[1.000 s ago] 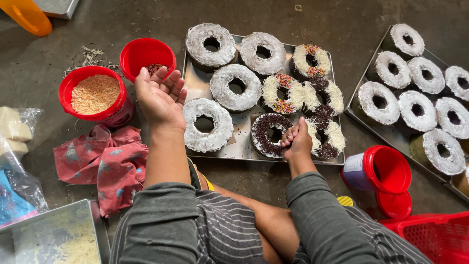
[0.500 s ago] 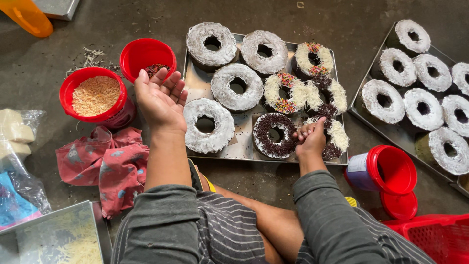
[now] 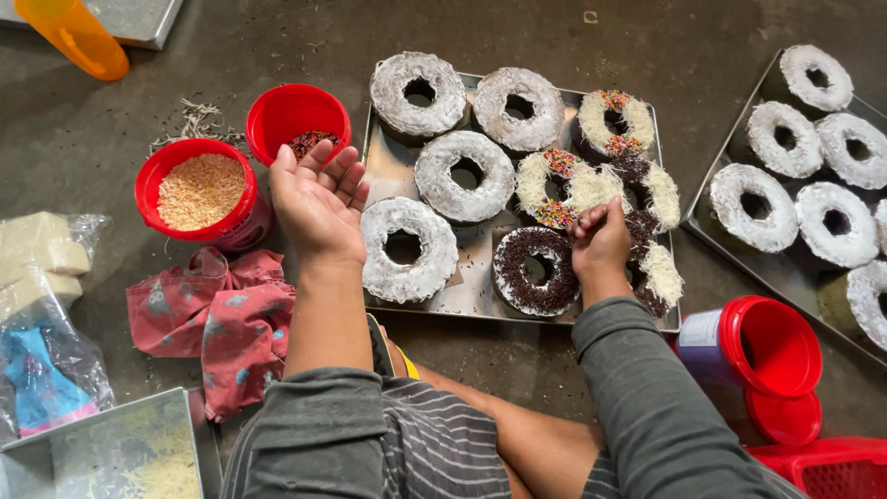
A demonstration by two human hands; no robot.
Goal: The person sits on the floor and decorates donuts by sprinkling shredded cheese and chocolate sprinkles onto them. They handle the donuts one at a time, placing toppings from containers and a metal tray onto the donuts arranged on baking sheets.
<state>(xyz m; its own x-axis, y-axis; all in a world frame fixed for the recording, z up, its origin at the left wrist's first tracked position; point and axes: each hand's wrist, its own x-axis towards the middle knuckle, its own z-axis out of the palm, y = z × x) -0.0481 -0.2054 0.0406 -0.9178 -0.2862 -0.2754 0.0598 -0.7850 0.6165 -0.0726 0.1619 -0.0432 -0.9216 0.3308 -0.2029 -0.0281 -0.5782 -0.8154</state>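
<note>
At far left a red tub of pale crumbs (image 3: 200, 192) sits beside a crumpled red cloth (image 3: 214, 312). Your left hand (image 3: 319, 199) hovers palm-up, fingers loosely cupped and spread, holding nothing you can make out, just below the red tub of coloured sprinkles (image 3: 297, 120). On the metal tray (image 3: 383, 171), your right hand (image 3: 601, 238) pinches its fingertips together over the chocolate-sprinkled ring cake (image 3: 533, 270), near a ring cake with shredded white topping (image 3: 565, 185).

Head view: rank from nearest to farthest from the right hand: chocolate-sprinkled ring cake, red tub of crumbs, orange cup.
From the right hand:
1. Chocolate-sprinkled ring cake, just left of it on the tray.
2. Red tub of crumbs, far left on the floor.
3. Orange cup, top-left corner.
</note>
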